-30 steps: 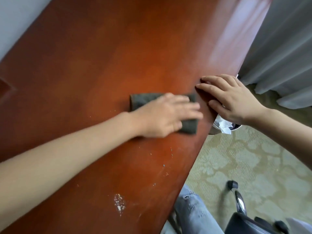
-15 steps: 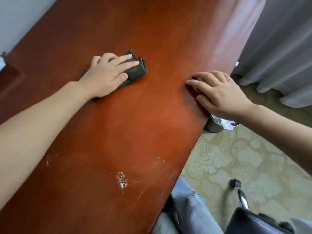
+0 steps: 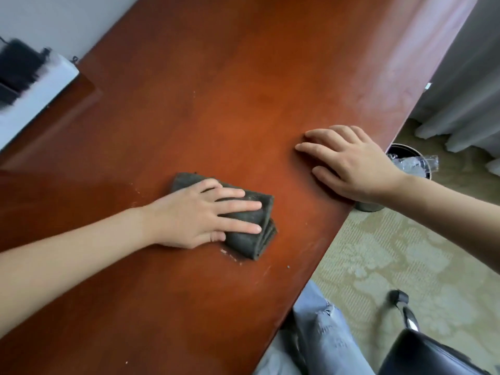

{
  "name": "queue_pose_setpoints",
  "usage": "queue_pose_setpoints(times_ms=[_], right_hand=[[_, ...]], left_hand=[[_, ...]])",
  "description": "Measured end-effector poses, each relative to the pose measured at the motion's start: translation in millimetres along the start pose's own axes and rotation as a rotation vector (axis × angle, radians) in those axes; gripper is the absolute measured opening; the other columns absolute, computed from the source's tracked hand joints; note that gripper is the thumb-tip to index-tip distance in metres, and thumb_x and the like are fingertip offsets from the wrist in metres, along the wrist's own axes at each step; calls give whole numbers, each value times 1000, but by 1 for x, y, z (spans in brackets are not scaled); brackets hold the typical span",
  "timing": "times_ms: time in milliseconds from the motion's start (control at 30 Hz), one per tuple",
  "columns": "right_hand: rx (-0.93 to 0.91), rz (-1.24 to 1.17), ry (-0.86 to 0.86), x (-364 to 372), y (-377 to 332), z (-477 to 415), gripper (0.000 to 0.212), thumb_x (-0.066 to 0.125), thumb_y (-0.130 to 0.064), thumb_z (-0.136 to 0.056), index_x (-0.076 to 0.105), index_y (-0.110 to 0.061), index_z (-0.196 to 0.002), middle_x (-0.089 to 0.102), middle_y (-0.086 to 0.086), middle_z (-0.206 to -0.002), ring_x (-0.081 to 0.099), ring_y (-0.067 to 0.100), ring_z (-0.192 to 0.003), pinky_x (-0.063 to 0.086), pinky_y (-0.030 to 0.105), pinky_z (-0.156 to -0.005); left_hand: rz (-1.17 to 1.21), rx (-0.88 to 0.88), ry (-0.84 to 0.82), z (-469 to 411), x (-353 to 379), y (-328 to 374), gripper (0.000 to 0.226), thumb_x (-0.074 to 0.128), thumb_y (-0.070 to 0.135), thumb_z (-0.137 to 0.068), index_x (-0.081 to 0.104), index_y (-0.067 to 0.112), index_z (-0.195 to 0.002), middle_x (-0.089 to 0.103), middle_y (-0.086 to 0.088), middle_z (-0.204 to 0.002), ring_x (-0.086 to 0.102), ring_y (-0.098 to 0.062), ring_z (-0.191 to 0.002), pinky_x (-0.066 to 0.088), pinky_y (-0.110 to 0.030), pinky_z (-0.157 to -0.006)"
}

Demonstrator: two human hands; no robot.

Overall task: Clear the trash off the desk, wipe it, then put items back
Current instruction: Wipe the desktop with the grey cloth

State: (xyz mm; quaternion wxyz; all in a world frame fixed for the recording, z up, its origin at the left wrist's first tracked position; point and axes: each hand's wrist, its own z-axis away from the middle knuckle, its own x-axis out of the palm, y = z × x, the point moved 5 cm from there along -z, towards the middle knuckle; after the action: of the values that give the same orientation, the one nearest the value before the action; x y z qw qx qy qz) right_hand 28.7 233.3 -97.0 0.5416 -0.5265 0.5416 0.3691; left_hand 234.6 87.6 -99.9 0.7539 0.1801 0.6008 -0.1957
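A: While a knee [image 3: 322,331] in jeans is showing beside the chair [image 3: 422,353] at the near edge, where is the cloth [image 3: 249,240] lying?

B: It is lying folded on the desk [image 3: 243,90], past a few pale crumbs [image 3: 230,254] that are sitting just at its near side. The left hand [image 3: 197,212] is pressing down on it.

A: How is that hand lying?

B: Flat, with its fingers [image 3: 238,207] stretching straight across the top of the cloth. It is gripping nothing. The cloth is sticking out past the fingertips to the right and toward the near side, and one corner is peeking out beyond the knuckles.

A: And the other hand?

B: The right hand [image 3: 354,163] is resting farther off, apart from the cloth, near the desk's right edge. It is lying palm down on bare wood, fingers slightly spread, holding nothing.

A: What is showing past it?

B: A bin [image 3: 405,151] is standing on the carpet just beyond the edge, partly behind the wrist, with clear plastic [image 3: 414,163] sticking out. At the far left a blurred white box [image 3: 40,87] is sitting, and a curtain [image 3: 465,85] is hanging at the far right.
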Motion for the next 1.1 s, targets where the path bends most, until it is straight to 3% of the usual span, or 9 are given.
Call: queue_pose_setpoints(times_ms=[67,167,267,333,500,700,800,967,1100], right_hand=[[-7,-10,-8,0,2,-1,45,41,-39,-89,55,-20,-127,54,7,-130,51,33,-110,39,43,-93],[-2,-32,-1,0,4,0,45,41,-40,-88,55,-21,-127,54,7,-130,50,32,-111,38,43,-94],[-2,-51,3,2,5,-1,45,42,-39,-88,56,-21,-126,54,6,-130,46,29,-111,36,43,-94],[0,-66,4,4,6,0,45,43,-39,-87,56,-21,-126,54,6,-130,44,27,-112,34,42,-94],[-2,-66,14,4,7,1,44,41,-37,-88,55,-20,-126,53,6,-131,44,27,-112,32,41,-94],[29,-46,15,3,2,4,45,38,-30,-88,53,-16,-128,52,10,-131,44,32,-112,31,42,-95],[48,-47,19,2,-11,12,45,37,-33,-90,53,-17,-129,51,11,-132,44,33,-114,33,44,-97],[48,10,3,7,-47,35,45,35,-34,-90,53,-18,-129,51,11,-132,44,34,-114,34,45,-96],[118,33,-24,-1,-63,39,47,34,-37,-88,54,-20,-128,52,10,-131,46,36,-114,38,46,-94]], left_hand=[[-28,-158,38,17,2,-44,59,30,41,-92,8,45,-146,4,15,-156,31,-22,-131,26,-39,-99],[31,-629,76,41,-3,-132,55,27,38,-91,20,37,-146,24,1,-155,34,-35,-129,30,-54,-99],[169,-1027,128,47,-5,-199,50,31,30,-98,22,36,-146,19,2,-156,21,-35,-136,15,-54,-108],[246,-1134,137,34,-7,-218,48,30,27,-100,22,39,-146,17,6,-156,15,-31,-137,9,-48,-110],[253,-878,140,-31,-21,-170,61,22,44,-83,27,40,-144,22,4,-155,22,-32,-132,15,-46,-105],[189,-358,164,-55,-14,22,56,36,40,-83,34,38,-138,39,-1,-147,34,-27,-119,23,-39,-89],[196,-208,81,-57,-11,102,56,34,39,-83,38,38,-139,39,0,-148,35,-26,-121,24,-41,-89],[149,-148,54,-23,1,114,56,34,39,-84,37,39,-140,38,4,-148,34,-21,-125,25,-37,-92],[133,-442,52,43,6,39,59,30,41,-83,27,43,-142,31,4,-152,33,-24,-131,32,-45,-96]])
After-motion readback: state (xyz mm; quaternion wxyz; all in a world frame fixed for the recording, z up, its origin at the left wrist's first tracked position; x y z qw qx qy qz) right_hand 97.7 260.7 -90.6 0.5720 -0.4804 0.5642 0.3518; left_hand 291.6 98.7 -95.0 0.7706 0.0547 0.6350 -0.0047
